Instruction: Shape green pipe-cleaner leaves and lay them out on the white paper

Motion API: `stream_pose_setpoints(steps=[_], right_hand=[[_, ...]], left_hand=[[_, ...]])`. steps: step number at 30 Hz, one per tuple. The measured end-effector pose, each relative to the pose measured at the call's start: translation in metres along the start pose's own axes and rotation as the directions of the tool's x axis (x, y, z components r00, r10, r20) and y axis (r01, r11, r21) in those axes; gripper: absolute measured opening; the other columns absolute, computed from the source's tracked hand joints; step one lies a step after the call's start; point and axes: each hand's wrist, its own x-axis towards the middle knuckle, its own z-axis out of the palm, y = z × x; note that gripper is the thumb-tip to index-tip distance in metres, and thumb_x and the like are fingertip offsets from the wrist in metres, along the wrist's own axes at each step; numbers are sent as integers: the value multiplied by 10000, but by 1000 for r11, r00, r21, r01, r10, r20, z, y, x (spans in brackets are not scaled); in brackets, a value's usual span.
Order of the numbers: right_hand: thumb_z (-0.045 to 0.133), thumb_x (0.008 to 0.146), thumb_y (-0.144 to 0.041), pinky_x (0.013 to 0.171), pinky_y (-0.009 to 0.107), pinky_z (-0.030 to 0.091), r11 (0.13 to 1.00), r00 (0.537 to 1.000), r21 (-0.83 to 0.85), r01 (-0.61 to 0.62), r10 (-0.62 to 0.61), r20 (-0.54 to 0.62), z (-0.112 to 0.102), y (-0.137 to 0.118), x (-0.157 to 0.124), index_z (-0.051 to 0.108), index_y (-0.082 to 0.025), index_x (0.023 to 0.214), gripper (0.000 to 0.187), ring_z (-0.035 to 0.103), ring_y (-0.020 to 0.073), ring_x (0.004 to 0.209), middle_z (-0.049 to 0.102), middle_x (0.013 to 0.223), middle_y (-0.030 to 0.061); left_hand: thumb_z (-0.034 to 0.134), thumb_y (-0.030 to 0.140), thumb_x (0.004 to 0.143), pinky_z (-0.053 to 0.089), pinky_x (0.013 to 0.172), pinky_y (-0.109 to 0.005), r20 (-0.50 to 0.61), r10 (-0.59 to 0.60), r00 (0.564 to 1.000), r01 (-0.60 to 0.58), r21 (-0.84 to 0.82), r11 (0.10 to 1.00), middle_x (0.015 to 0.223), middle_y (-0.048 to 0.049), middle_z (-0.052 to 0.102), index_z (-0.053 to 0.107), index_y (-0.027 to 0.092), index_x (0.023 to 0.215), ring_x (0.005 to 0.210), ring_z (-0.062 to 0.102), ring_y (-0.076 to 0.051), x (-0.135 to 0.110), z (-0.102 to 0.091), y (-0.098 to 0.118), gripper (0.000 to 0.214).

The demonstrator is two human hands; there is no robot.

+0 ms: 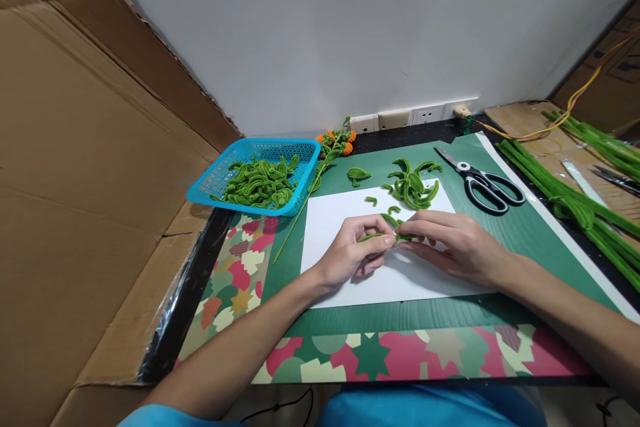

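Over a white sheet of paper (340, 280), my left hand (357, 247) and my right hand (445, 240) meet, both closed on a green pipe cleaner (371, 237). Thumb and fingertips of each hand pinch it, and part of it is hidden behind them. Short green pipe cleaner bits (371, 201) lie just beyond the fingers. Past them, a pile of curved green pipe cleaner pieces (413, 183) rests at the paper's far edge. A looped green leaf shape (359, 175) lies to its left on the green mat (530, 240).
A blue plastic basket (295, 208) full of green leaf shapes stands at left, beside a stem with orange flowers (345, 143). Black-handled scissors (483, 183) lie at right. Bundled green pipe cleaners (575, 207) are farther right. Cardboard (90, 147) walls the left side; sockets (395, 120) line the wall.
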Motion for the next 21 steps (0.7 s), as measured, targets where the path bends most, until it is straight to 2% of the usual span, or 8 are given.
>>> stream_pose_setpoints(steps=[4,8,12,15,18,21], right_hand=[[567,1063,-138,607,270,483,981,991,-164,106,-118,-68,-2,0,-2,683,-148,1148,145,699,168,727,746,898,71],[542,1031,-45,649,277,523,953,975,-222,207,-220,-37,-7,1,-4,656,-160,1234,260,731,182,805,764,967,94],[585,1015,-71,698,301,576,927,960,-270,260,-278,-30,-11,4,-7,647,-193,1287,305,755,206,844,778,991,101],[627,997,-88,729,314,604,913,955,-310,264,-293,-51,-11,6,-10,657,-217,1288,320,769,209,843,795,1012,93],[664,982,-97,719,308,609,920,949,-316,229,-283,-135,-9,3,-10,685,-254,1237,300,770,195,801,808,995,70],[713,971,-128,660,287,593,959,951,-245,143,-201,-234,-8,-2,-5,707,-246,1147,212,761,185,751,805,924,63]], left_hand=[[762,370,903,243,356,-178,11,-58,998,59,-78,995,522,93,407,602,188,856,378,342,-66,3,-1,-1,247],[743,343,900,214,371,-165,44,-138,989,143,-128,981,565,88,368,611,174,816,408,368,-59,3,-2,4,231],[732,326,912,222,387,-177,67,-148,987,156,-129,979,589,80,376,609,169,821,428,372,-60,2,-1,6,219],[737,322,916,235,405,-177,63,-138,989,146,-150,978,582,79,369,598,161,801,441,347,-54,2,2,6,242],[745,304,912,262,433,-166,37,-126,991,131,-212,969,596,77,373,581,157,800,478,311,-50,2,3,7,247],[728,313,931,255,443,-168,34,-112,993,117,-262,958,630,74,375,563,173,844,496,308,-56,2,3,7,234]])
